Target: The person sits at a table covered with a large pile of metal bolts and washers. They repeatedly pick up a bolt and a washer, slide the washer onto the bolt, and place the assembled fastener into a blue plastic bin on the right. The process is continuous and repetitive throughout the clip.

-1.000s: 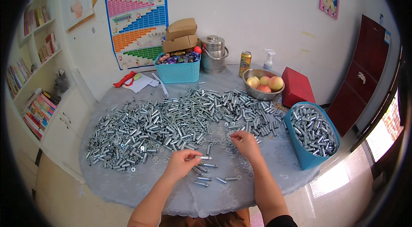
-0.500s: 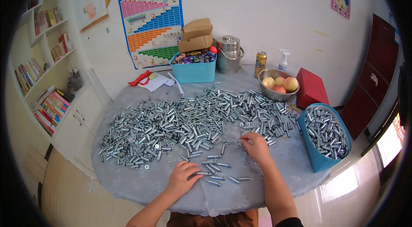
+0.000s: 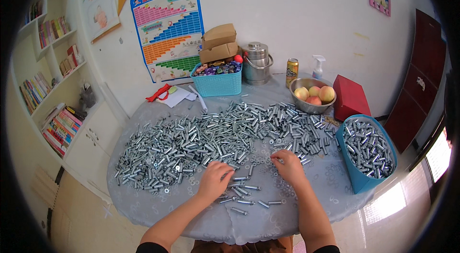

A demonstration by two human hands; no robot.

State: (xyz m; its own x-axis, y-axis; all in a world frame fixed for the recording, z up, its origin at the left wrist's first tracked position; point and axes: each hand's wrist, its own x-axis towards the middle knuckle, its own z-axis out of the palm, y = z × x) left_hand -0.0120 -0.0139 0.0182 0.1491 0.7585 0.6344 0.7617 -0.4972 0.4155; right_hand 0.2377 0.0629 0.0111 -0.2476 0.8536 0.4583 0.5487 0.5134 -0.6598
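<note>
My left hand (image 3: 216, 180) is at the near edge of a heap of metal sleeve anchor bolts (image 3: 191, 140), its fingers curled together beside a loose bolt. Whatever lies between those fingertips is hidden. My right hand (image 3: 289, 167) hovers over scattered small washers (image 3: 261, 159), thumb and fingers pinched; anything in the pinch is too small to name. Between and below my hands a small group of assembled anchor bolts (image 3: 246, 202) lies on the grey tablecloth (image 3: 201, 224), pointing in different directions.
A blue bin (image 3: 362, 183) full of similar bolts stands at the right edge. Behind the heap are a turquoise basket (image 3: 218, 85) of wrapped items, a metal pot (image 3: 257, 68), a yellow can (image 3: 292, 72), a spray bottle (image 3: 317, 67), a steel fruit bowl (image 3: 311, 105) and a red box (image 3: 351, 97).
My left hand has moved up from the bolts near the front edge to the heap, leaving a bolt behind. My right hand stays over the washers. The view has shifted slightly.
</note>
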